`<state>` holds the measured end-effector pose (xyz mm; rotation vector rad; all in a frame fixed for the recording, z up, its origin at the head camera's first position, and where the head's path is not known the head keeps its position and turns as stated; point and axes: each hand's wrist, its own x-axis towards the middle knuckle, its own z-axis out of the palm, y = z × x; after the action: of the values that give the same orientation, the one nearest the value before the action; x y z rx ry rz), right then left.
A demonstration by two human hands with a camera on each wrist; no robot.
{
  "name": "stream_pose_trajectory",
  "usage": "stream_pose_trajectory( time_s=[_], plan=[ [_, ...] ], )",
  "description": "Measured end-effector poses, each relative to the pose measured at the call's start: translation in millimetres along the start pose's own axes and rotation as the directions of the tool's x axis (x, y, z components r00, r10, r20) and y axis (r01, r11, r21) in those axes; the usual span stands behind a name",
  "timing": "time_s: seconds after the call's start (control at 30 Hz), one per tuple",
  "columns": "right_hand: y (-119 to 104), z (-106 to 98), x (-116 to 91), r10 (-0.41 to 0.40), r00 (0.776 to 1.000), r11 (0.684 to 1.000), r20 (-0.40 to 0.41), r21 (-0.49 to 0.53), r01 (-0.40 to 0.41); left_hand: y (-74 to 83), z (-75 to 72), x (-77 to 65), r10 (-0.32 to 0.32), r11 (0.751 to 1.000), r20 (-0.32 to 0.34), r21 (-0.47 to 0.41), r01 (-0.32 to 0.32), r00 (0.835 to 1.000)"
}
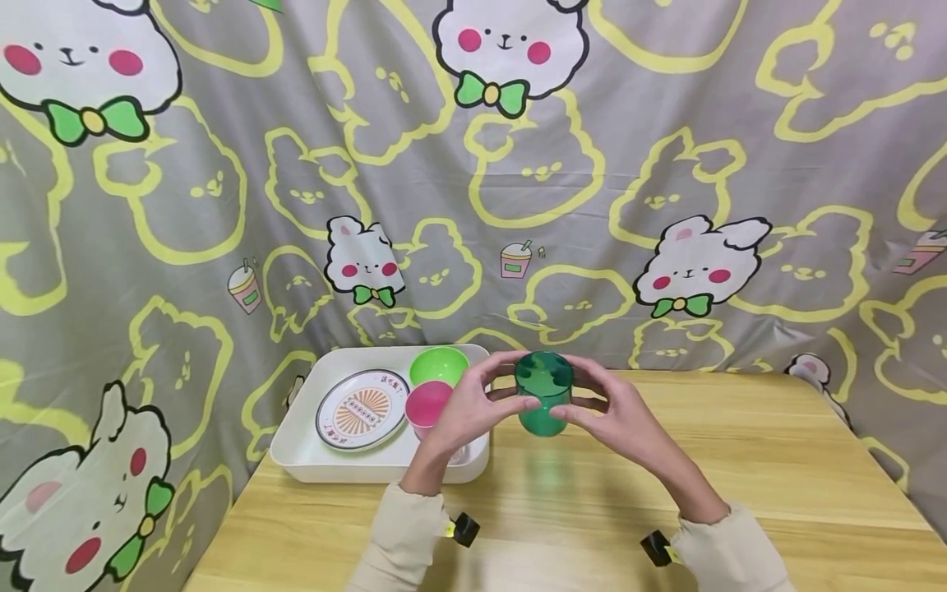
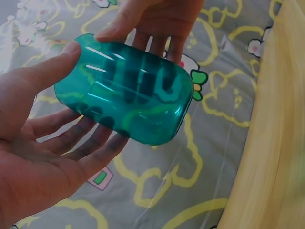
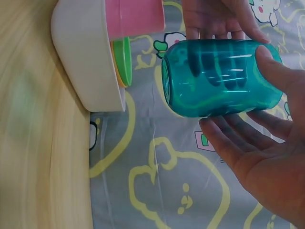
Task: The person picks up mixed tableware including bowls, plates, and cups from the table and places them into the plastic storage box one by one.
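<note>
A transparent teal-green cup (image 1: 545,419) is held up over the wooden table, gripped from both sides. My left hand (image 1: 469,403) has its thumb on the near side of the wall and its fingers behind. On the opposite side, my right hand (image 1: 617,411) grips it the same way, both thumbs close to the rim. Through the tinted wall, the fingers behind show as dark shapes in the left wrist view. The cup (image 3: 209,95) has a rounded base edge, and its base faces the table side in the right wrist view.
Left of the hands, a white tray (image 1: 370,473) stands on the wooden table (image 1: 592,510). In it are a round plate (image 1: 362,411) with an orange print, a green bowl (image 1: 438,362) and a pink cup (image 1: 427,403). A patterned curtain (image 1: 577,230) hangs behind the table.
</note>
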<state>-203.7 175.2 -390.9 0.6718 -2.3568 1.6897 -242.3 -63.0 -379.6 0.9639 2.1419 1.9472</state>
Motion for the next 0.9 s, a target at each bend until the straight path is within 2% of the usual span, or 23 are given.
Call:
stream_pose_trajectory(
  time_s=[0.13, 0.37, 0.6, 0.9],
  plan=[
    [-0.6, 2.7, 1.6, -0.010, 1.000, 1.000, 0.012, -0.026, 0.010, 4.2, -6.1, -4.5, -0.017, 0.999, -0.026, 0.043, 0.018, 1.000],
    [0.6, 2.0, -0.1, -0.051, 0.999, 0.996, -0.011, -0.070, 0.050, 14.4, -20.0, -12.2, -0.020, 0.997, -0.124, 0.068, 0.029, 0.992],
    [6.7, -5.5, -9.1, -0.045, 0.999, 0.994, -0.013, -0.100, 0.044, 21.6, -35.9, -27.5, -0.010, 0.995, -0.236, 0.096, 0.033, 0.972],
    [18.9, -22.1, -22.4, -0.020, 0.999, 0.991, -0.044, -0.135, 0.014, 27.7, -72.3, -45.9, -0.023, 0.990, -0.329, 0.123, 0.067, 0.944]
  ],
)
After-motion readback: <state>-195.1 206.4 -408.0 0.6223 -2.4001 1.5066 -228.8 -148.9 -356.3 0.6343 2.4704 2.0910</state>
